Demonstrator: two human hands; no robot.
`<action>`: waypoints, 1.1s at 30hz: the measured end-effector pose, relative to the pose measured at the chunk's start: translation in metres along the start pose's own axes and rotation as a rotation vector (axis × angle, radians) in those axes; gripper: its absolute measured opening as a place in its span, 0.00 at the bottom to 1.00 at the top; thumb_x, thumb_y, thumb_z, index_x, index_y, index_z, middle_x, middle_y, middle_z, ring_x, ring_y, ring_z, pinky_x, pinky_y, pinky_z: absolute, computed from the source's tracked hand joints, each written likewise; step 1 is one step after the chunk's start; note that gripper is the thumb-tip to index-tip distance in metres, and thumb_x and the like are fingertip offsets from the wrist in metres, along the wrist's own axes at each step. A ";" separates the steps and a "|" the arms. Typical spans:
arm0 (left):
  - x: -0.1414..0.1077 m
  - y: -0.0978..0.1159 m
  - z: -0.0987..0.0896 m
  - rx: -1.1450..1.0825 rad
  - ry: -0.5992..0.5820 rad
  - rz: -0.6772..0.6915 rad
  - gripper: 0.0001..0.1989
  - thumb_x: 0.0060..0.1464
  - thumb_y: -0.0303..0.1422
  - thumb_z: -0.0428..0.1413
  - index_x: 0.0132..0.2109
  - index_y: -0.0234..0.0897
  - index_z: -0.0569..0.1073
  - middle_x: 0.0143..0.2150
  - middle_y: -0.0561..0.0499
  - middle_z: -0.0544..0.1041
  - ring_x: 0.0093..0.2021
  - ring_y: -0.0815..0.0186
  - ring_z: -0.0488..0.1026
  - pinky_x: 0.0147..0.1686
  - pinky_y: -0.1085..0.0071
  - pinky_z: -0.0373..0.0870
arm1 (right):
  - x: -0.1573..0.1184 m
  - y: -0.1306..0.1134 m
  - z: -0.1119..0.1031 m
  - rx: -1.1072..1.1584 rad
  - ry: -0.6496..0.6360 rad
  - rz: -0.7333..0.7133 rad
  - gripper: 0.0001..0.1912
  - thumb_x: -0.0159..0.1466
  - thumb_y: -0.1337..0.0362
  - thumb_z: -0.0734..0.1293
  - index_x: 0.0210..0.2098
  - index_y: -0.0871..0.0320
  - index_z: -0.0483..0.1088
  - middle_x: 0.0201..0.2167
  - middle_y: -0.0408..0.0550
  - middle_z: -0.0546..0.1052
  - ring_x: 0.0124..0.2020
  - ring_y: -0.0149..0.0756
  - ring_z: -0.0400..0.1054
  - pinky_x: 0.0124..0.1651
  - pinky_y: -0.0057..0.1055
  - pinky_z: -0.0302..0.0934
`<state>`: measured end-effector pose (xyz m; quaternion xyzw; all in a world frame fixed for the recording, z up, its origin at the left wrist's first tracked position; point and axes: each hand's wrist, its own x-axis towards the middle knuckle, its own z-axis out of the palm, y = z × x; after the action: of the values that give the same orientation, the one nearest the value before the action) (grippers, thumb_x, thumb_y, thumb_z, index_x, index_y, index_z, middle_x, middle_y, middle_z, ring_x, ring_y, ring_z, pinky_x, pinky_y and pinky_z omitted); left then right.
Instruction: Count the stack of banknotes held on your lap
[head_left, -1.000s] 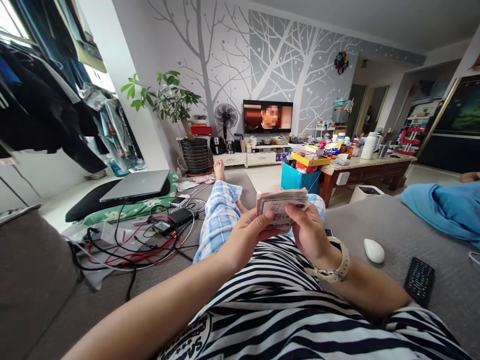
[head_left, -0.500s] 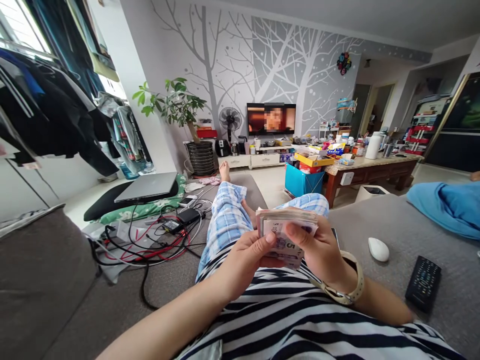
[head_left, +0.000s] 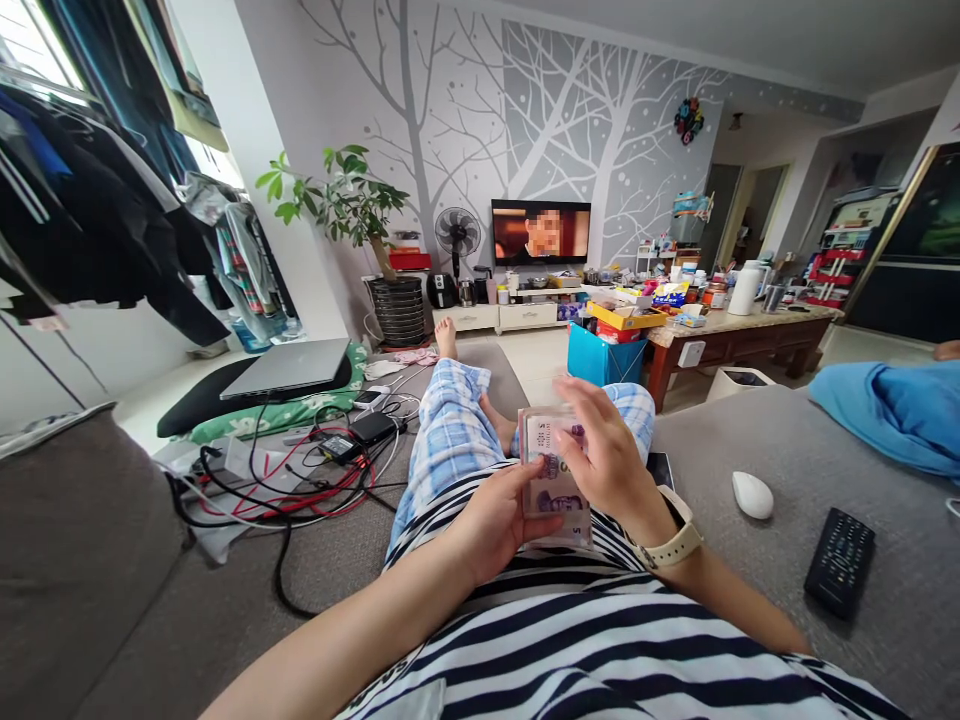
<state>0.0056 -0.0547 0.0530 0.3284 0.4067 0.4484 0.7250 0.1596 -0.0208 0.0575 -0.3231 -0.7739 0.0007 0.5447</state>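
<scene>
In the head view my left hand (head_left: 491, 515) grips a stack of banknotes (head_left: 559, 502) by its left edge, thumb on top. The top note is pale with purple print and carries the figure 5. Over the stack's upper right part is my right hand (head_left: 606, 450), its fingers stretched out and apart and its thumb close to the top note. Whether that thumb touches the paper I cannot tell. A beige watch strap (head_left: 675, 540) circles my right wrist. The notes are held above my striped shirt (head_left: 585, 630), in front of my lap.
On the sofa to the right lie a white mouse (head_left: 752, 496), a black remote control (head_left: 840, 562) and a blue cloth (head_left: 885, 410). Tangled cables (head_left: 300, 480) and a laptop (head_left: 289, 368) are at left. Beyond stand a cluttered coffee table (head_left: 720, 335) and a television (head_left: 540, 232).
The stack has gone from being gripped by both hands to being held in my left hand, its face turned more upright. My right hand has let go, its fingers lifted and spread.
</scene>
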 end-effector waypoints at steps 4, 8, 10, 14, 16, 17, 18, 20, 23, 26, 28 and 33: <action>0.002 -0.003 -0.004 0.000 -0.015 -0.016 0.12 0.54 0.35 0.58 0.44 0.34 0.76 0.34 0.47 0.80 0.31 0.65 0.77 0.27 0.72 0.74 | -0.003 0.002 0.003 -0.079 -0.117 0.020 0.22 0.65 0.67 0.60 0.59 0.54 0.64 0.57 0.56 0.67 0.59 0.47 0.62 0.60 0.48 0.61; 0.004 -0.009 -0.005 0.020 -0.069 -0.014 0.11 0.55 0.38 0.59 0.41 0.35 0.77 0.32 0.50 0.80 0.31 0.65 0.76 0.28 0.72 0.73 | -0.008 0.002 0.012 -0.049 -0.073 0.038 0.20 0.65 0.68 0.60 0.57 0.55 0.65 0.51 0.55 0.68 0.54 0.46 0.65 0.57 0.46 0.63; 0.005 -0.012 -0.004 0.045 -0.082 -0.003 0.10 0.55 0.38 0.58 0.39 0.35 0.78 0.31 0.51 0.80 0.32 0.64 0.76 0.29 0.72 0.73 | -0.010 0.001 0.016 -0.037 -0.015 0.042 0.19 0.65 0.67 0.60 0.55 0.55 0.66 0.50 0.55 0.67 0.54 0.46 0.65 0.57 0.46 0.63; 0.007 -0.015 -0.003 0.078 -0.057 0.048 0.09 0.55 0.38 0.58 0.37 0.36 0.77 0.29 0.53 0.79 0.35 0.61 0.77 0.30 0.70 0.71 | -0.012 0.001 0.023 0.032 0.095 0.101 0.19 0.64 0.65 0.63 0.55 0.54 0.66 0.52 0.55 0.67 0.54 0.46 0.64 0.58 0.46 0.61; 0.010 -0.015 -0.004 0.072 -0.041 0.088 0.10 0.54 0.39 0.59 0.39 0.37 0.78 0.32 0.53 0.80 0.37 0.59 0.78 0.30 0.69 0.71 | -0.014 0.003 0.026 0.163 0.157 0.206 0.23 0.63 0.62 0.65 0.58 0.53 0.63 0.53 0.54 0.67 0.50 0.44 0.67 0.55 0.44 0.64; 0.012 -0.015 -0.005 0.067 -0.035 0.114 0.10 0.54 0.39 0.59 0.40 0.38 0.78 0.34 0.52 0.81 0.39 0.58 0.78 0.31 0.69 0.72 | -0.015 0.004 0.027 0.256 0.182 0.271 0.25 0.63 0.61 0.66 0.59 0.53 0.61 0.52 0.53 0.69 0.46 0.42 0.68 0.52 0.42 0.65; 0.014 -0.014 -0.007 0.065 -0.034 0.142 0.11 0.54 0.39 0.59 0.41 0.38 0.78 0.35 0.52 0.81 0.41 0.56 0.78 0.32 0.68 0.72 | -0.017 0.006 0.029 0.361 0.192 0.335 0.26 0.62 0.59 0.66 0.59 0.53 0.60 0.50 0.52 0.70 0.42 0.40 0.69 0.48 0.39 0.67; 0.018 -0.014 -0.010 0.075 -0.039 0.196 0.12 0.55 0.39 0.58 0.42 0.38 0.78 0.36 0.51 0.82 0.43 0.54 0.78 0.35 0.66 0.73 | -0.019 0.009 0.033 0.572 0.168 0.430 0.26 0.62 0.56 0.67 0.58 0.53 0.61 0.43 0.48 0.74 0.37 0.37 0.70 0.42 0.35 0.67; 0.025 -0.014 -0.013 0.134 -0.046 0.243 0.12 0.55 0.40 0.58 0.41 0.36 0.79 0.34 0.51 0.82 0.44 0.53 0.78 0.36 0.65 0.74 | -0.022 0.014 0.039 0.781 0.143 0.510 0.19 0.62 0.52 0.67 0.48 0.55 0.69 0.34 0.44 0.76 0.34 0.35 0.69 0.39 0.31 0.66; 0.028 -0.016 -0.015 0.181 -0.064 0.245 0.13 0.55 0.39 0.57 0.41 0.35 0.79 0.35 0.51 0.82 0.43 0.53 0.78 0.37 0.65 0.74 | -0.025 0.020 0.047 0.870 0.173 0.595 0.16 0.61 0.51 0.68 0.36 0.58 0.73 0.29 0.44 0.76 0.30 0.34 0.68 0.35 0.29 0.64; 0.028 -0.017 -0.015 0.205 -0.086 0.236 0.13 0.56 0.39 0.56 0.40 0.34 0.79 0.35 0.51 0.82 0.44 0.54 0.78 0.39 0.65 0.73 | -0.027 0.023 0.050 0.915 0.189 0.648 0.16 0.61 0.51 0.68 0.35 0.59 0.74 0.28 0.44 0.77 0.28 0.33 0.68 0.33 0.29 0.63; 0.025 -0.016 -0.017 0.222 -0.179 0.242 0.13 0.56 0.39 0.56 0.37 0.33 0.80 0.33 0.51 0.82 0.45 0.55 0.78 0.43 0.66 0.72 | -0.028 0.024 0.053 0.945 0.233 0.682 0.17 0.60 0.51 0.68 0.37 0.59 0.76 0.31 0.45 0.80 0.31 0.37 0.72 0.34 0.31 0.66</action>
<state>0.0029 -0.0356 0.0244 0.4916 0.3453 0.4537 0.6583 0.1323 0.0024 0.0037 -0.2739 -0.4774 0.4848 0.6798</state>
